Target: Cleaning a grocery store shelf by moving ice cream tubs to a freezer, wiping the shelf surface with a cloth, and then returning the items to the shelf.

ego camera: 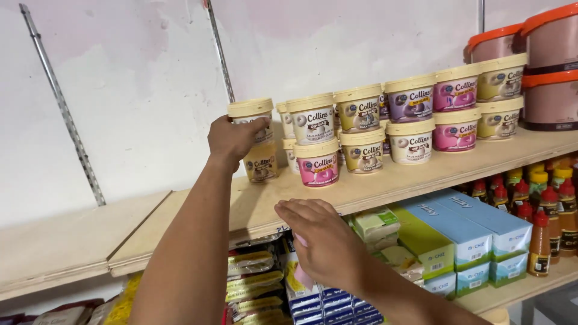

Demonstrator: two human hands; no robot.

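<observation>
My left hand (232, 141) reaches up to the wooden shelf (198, 210) and grips a small tub with a cream lid (251, 111). That tub stands on top of a second tub with a yellow label (261, 164), at the left end of a row of stacked tubs (361, 126). My right hand (325, 241) hovers palm down at the shelf's front edge, fingers together. A bit of something pink (300, 241) shows under its palm; whether the hand holds it is unclear.
More tubs with pink, purple, white and yellow labels run along the shelf to the right, ending at big orange-lidded buckets (551, 66). Below are blue and green cartons (469, 232), red-capped sauce bottles (542, 222) and stacked packets (253, 277). Metal rails (60, 105) run down the white wall.
</observation>
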